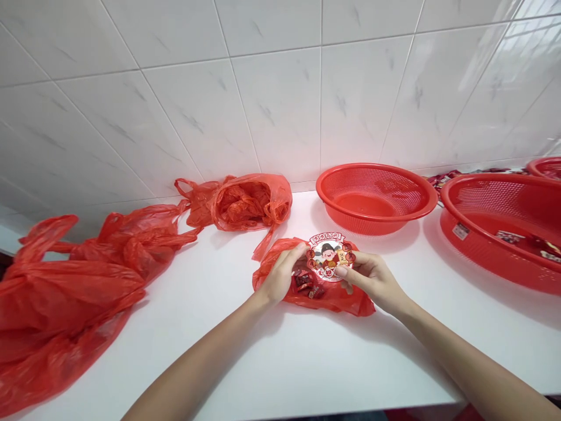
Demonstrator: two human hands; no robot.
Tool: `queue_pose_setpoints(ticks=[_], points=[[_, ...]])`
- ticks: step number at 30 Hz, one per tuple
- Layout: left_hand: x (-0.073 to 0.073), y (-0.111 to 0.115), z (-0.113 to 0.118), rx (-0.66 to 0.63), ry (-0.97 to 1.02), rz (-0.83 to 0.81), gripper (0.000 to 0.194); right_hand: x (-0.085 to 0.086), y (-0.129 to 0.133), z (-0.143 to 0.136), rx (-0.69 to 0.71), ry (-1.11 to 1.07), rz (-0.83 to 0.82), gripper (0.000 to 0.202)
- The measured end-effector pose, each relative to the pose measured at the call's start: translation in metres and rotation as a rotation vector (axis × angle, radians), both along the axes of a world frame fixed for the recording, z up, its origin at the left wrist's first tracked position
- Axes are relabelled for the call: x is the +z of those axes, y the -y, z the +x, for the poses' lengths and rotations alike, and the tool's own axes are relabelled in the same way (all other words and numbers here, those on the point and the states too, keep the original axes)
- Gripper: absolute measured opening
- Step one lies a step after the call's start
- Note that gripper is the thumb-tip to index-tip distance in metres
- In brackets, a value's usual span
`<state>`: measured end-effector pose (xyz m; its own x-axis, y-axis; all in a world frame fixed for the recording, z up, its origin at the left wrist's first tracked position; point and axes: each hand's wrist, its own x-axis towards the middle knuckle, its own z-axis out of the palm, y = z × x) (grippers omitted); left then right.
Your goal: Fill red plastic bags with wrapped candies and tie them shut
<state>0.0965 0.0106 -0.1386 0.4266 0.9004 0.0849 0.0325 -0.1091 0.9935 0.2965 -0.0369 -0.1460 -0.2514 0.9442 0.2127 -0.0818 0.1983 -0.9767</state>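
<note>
A round-topped cartoon card is held in the right hand, its right edge pinched between the thumb, laid over the printed face, and the fingers behind. The card is tilted up, print toward the viewer, above a red plastic bag that is spread on the white counter. The left hand is placed at the bag's left side, its fingers loosely bent, the tips close to the card's left edge; whether card or film is gripped by them cannot be told. Small dark-red wrapped packets are seen in the bag, between the hands. Behind the bag, a crumpled red bag roll is set near the tiled wall; at far left, a heap of red bags is spread along the counter. To the right, a red colander is placed beside a larger colander, in which some wrapped pieces are seen; a third colander is cut off by the frame.
</note>
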Motion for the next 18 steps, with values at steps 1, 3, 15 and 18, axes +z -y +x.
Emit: queue_pose_setpoints(ticks=[1, 3, 15, 18], points=[[0.0, 0.0, -0.005, -0.037, -0.074, 0.017, 0.049, 0.001, 0.0, 0.0, -0.009, 0.009, -0.007, 0.028], [0.001, 0.001, -0.015, -0.085, -0.282, 0.106, 0.038, 0.002, 0.0, 0.0, -0.035, 0.039, -0.003, 0.03], [-0.017, 0.008, -0.041, 0.061, -0.884, 0.42, 0.066, -0.015, -0.01, 0.003, -0.134, 0.889, 0.28, 0.023], [-0.017, 0.009, -0.043, 0.075, -0.913, 0.371, 0.08, -0.024, -0.013, 0.006, -0.167, 0.99, 0.385, 0.025]])
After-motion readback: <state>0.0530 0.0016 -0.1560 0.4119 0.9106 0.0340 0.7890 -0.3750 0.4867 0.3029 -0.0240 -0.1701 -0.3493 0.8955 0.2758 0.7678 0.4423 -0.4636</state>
